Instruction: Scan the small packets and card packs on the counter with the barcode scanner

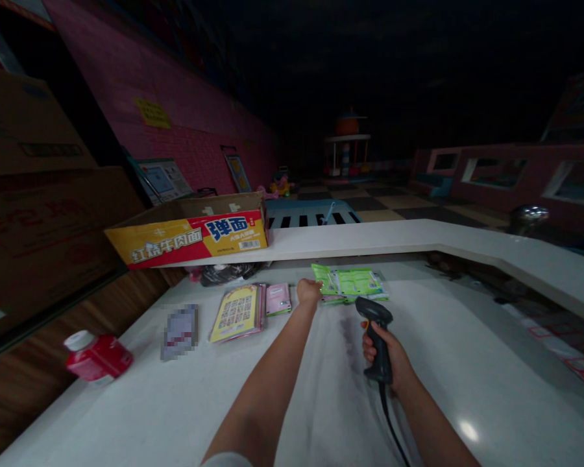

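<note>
My left hand (309,291) is stretched forward, its fingers closed on the left edge of a bright green packet (327,280). More flat green packets (363,281) lie beside and beneath it on the white counter. In my right hand (393,353) is a dark barcode scanner (379,344), gripped round its handle, with a black cable running down toward me. The scanner's head is just in front of the green packets. Left of my left hand lie a pink packet (278,298) and a yellow card pack (237,314) printed with a grid of codes.
A red and yellow open carton (199,237) rests on the raised white ledge (350,240) behind. On the counter (165,415) at left are a red bottle with a white cap (98,357) and a blurred-out item (180,331). Brown cardboard boxes (53,214) are stacked far left.
</note>
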Motion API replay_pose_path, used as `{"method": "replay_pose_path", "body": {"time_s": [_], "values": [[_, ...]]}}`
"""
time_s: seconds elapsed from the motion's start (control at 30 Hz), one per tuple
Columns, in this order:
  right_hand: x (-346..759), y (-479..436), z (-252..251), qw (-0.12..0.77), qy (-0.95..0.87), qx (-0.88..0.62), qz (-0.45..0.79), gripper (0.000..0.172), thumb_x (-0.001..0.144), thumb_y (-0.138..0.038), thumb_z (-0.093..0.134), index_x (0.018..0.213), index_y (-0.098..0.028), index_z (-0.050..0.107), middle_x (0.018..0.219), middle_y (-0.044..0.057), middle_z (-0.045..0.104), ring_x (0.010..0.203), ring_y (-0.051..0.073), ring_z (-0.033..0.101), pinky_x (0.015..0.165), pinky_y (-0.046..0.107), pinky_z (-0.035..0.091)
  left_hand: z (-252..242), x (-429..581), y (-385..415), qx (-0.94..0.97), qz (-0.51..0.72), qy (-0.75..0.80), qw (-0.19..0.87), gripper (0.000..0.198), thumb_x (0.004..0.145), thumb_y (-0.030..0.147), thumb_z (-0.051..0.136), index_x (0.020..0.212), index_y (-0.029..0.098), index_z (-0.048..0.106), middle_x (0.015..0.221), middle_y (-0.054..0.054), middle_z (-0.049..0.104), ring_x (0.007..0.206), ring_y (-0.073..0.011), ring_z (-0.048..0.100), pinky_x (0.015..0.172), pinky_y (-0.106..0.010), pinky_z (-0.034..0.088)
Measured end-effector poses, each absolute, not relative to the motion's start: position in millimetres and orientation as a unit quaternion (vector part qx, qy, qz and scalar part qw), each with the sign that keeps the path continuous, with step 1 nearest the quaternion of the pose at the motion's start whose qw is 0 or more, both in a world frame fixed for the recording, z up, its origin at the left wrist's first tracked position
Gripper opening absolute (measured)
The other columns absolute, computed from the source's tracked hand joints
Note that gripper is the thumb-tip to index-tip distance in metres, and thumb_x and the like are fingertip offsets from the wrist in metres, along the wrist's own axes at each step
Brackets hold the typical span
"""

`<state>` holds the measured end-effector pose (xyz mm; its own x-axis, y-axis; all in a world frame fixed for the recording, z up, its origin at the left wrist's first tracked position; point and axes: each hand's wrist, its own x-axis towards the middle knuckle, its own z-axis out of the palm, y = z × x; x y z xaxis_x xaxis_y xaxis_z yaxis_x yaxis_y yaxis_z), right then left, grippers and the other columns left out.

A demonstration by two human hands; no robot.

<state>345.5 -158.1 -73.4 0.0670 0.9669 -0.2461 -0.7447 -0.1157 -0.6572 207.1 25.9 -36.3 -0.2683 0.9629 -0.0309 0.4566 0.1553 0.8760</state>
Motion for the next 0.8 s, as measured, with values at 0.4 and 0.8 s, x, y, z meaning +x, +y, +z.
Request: {"method": "replay_pose_path", "body": {"time_s": [0.4,0.8], "values": [[346.0,-163.4,-77.1,0.631,-0.206,-0.35,0.661,0.046,0.061,-0.046,0.084,0.09,-0.017,0.063,0.049,-0.005,0.053,0.036,0.007,0.042,0.035,0.018,0.033,-105.6,132.9,-44.8,0.496,0.58,0.447,0.467,0.036,0.071,0.043,0.07,0.091,0.017,0.056,0.079,-0.004,0.07,0.071,-0.0177,0.068,0.061,-0.027,0.055],[313.5,-189.1,-61.5,0.544,-0.329,-0.535,0.557,0.038,0.072,-0.05,0.075,0.088,-0.02,0.057,0.048,-0.006,0.055,0.031,0.01,0.047,0.028,0.019,0.034,-112.9,136.7,-42.6,0.52,0.577,0.45,0.441,0.012,0.08,0.029,0.056,0.085,0.018,0.053,0.079,-0.004,0.068,0.072,-0.0167,0.067,0.065,-0.026,0.053]]}}
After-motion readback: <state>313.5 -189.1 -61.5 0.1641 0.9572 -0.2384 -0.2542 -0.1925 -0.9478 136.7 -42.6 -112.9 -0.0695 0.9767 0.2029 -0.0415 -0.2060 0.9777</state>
